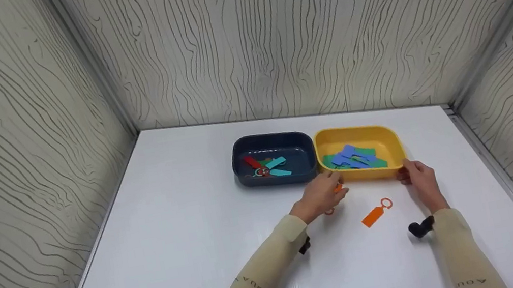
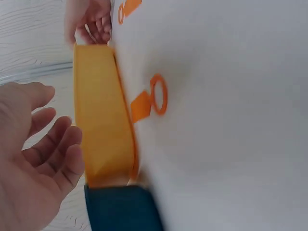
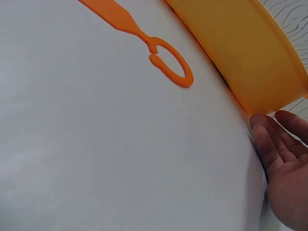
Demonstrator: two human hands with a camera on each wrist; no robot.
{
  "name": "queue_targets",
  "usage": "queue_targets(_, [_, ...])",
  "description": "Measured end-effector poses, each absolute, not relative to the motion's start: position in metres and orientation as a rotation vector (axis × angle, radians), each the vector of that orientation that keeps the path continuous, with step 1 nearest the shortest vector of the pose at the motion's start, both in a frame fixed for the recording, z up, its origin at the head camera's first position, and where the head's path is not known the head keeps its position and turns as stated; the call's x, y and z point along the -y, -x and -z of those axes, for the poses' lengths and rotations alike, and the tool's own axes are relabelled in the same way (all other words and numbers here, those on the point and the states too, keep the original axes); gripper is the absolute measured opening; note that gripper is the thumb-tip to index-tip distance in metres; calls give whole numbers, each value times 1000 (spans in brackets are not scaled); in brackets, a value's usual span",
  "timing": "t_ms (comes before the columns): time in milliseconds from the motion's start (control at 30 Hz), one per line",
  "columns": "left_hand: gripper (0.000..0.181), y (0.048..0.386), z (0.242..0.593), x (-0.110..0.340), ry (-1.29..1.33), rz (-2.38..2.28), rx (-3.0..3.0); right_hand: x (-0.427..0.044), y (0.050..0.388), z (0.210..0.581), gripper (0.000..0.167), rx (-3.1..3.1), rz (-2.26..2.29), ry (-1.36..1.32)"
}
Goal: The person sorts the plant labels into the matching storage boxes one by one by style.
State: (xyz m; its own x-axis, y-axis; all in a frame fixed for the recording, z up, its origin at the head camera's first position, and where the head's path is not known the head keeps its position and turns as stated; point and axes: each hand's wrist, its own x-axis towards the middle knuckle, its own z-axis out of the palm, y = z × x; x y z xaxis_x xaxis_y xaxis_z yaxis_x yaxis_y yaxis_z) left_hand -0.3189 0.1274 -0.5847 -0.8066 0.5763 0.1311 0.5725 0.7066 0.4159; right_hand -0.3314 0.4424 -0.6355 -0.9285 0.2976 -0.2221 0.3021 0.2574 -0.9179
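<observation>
My left hand hovers in front of the yellow bin, its fingers loosely bent around nothing in the left wrist view. Below it lies an orange loop tag, flat part toward the bin's front wall; the hand partly covers this tag in the head view. My right hand is at the bin's front right corner, fingertips touching or very near the wall, fingers fairly straight. A second orange loop tag lies on the table between the hands, its ring pointing toward the bin.
Blue tags lie over green ones inside the yellow bin. Against its left side stands a dark blue bin with red, turquoise and green tags in it. The white table is bounded by wood-patterned panels.
</observation>
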Motion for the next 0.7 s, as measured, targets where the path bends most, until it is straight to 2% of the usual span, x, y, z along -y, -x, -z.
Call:
queue_targets(333, [52,289,599,-174,-813,-506,-2813,-442,331,635,58,-2455,1786,-653])
queue_targets(500, [57,276,603,-193,-817,-322,-2850,-442,331,633,58,-2460,1797,-645])
queue_targets(700, [50,272,609,-205,-749,-239,-2850,-440,331,635,59,-2529,1757,-633])
